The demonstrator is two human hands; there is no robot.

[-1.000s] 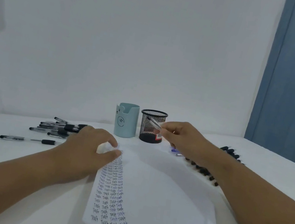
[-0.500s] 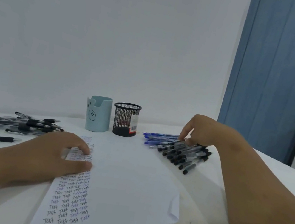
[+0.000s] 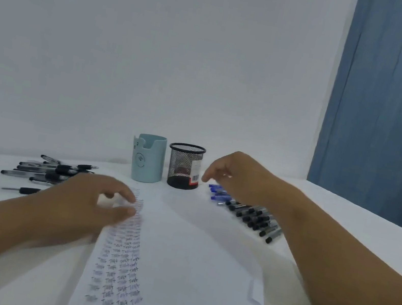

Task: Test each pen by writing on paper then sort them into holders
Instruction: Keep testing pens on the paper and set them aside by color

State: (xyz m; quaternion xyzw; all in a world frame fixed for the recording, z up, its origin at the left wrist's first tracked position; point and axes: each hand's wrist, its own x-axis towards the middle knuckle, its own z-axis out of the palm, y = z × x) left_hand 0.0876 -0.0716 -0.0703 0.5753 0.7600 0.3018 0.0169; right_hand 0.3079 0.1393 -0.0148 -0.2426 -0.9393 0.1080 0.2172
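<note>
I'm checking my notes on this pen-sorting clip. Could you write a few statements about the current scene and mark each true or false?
1. The left hand rests on the white sheet of paper. True.
2. The black wire-mesh holder stands left of the pale blue plastic holder. False: it stands to the right.
3. The sheet is blank. False: rows of "Test" fill its left side.
4. The capped blue and black pens lie beneath the right hand. True.
</note>
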